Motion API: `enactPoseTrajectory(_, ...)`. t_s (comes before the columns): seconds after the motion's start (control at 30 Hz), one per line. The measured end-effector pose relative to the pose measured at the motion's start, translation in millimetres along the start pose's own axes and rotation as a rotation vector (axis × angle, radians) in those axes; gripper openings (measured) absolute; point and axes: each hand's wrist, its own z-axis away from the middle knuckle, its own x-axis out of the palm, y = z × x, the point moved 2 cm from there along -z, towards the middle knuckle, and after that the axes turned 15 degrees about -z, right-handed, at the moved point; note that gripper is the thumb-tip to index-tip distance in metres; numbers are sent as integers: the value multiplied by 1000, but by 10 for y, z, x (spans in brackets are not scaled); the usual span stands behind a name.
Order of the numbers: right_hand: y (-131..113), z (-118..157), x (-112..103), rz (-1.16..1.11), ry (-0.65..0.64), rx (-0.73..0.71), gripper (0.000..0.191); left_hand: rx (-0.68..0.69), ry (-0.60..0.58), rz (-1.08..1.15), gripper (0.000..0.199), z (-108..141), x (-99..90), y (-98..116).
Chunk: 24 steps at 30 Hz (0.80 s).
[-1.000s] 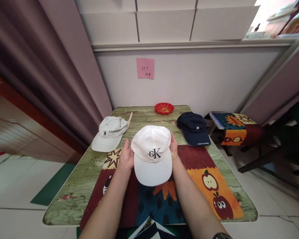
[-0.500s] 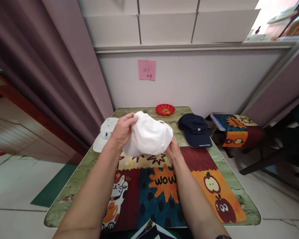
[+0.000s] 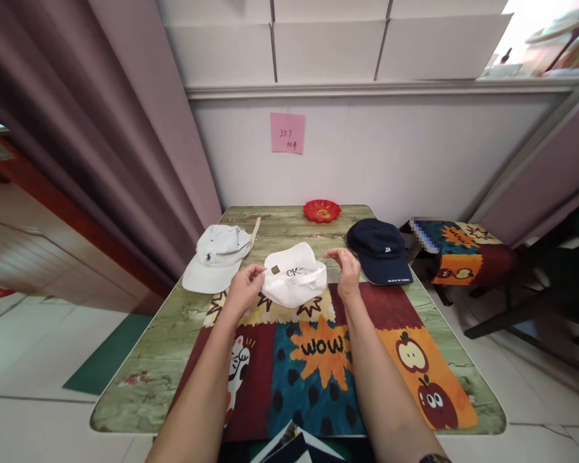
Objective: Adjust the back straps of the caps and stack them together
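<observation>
A white baseball cap [image 3: 292,294] with dark "CK" letters and a small brown patch rests at the middle of the table, over the patterned mat's far edge. My left hand [image 3: 244,289] has its fingertips pinched on the cap's left edge. To the right of the cap, my right hand [image 3: 346,273] is open, its fingers bent and off the fabric. A light grey cap [image 3: 217,254] with a small dark blue emblem lies on the left. On the right, a navy cap [image 3: 381,251] with white lettering sits close to my right hand.
A red scalloped dish [image 3: 321,211] stands at the back of the wood-patterned table [image 3: 135,379]. The colourful mat [image 3: 313,386] covers the table's front middle. Behind is a wall with a pink note [image 3: 288,133]. Beyond the right edge stands a cloth-covered stool [image 3: 463,247].
The white cap has come down to the table and turned, so its letters now show. My right hand has let go and moved slightly up and right. The light grey cap is more visible.
</observation>
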Motion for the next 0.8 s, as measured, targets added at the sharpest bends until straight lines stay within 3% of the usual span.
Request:
enactPoseTrajectory(0.13,-311,62,217,274,-100,-120,24,112,150,-191,8,69,-30,174)
enactPoseTrajectory(0.27,-556,192,517,495,-353,-189,20,220,303,-367,11,177,-4,410)
enactPoseTrajectory(0.37,-647,278,721,867,-605,-120,29,277,293,-419,23,238,90,471)
enactPoseTrajectory(0.47,-679,295,854,1251,-766,58,38,304,236,-432,36,250,201,415)
enactPoseTrajectory(0.6,-678,216,960,1458,-833,192,27,276,234,-419,36,220,257,303)
enactPoseTrajectory(0.8,-634,94,923,1303,-730,152,23,259,237,-375,29,190,198,287)
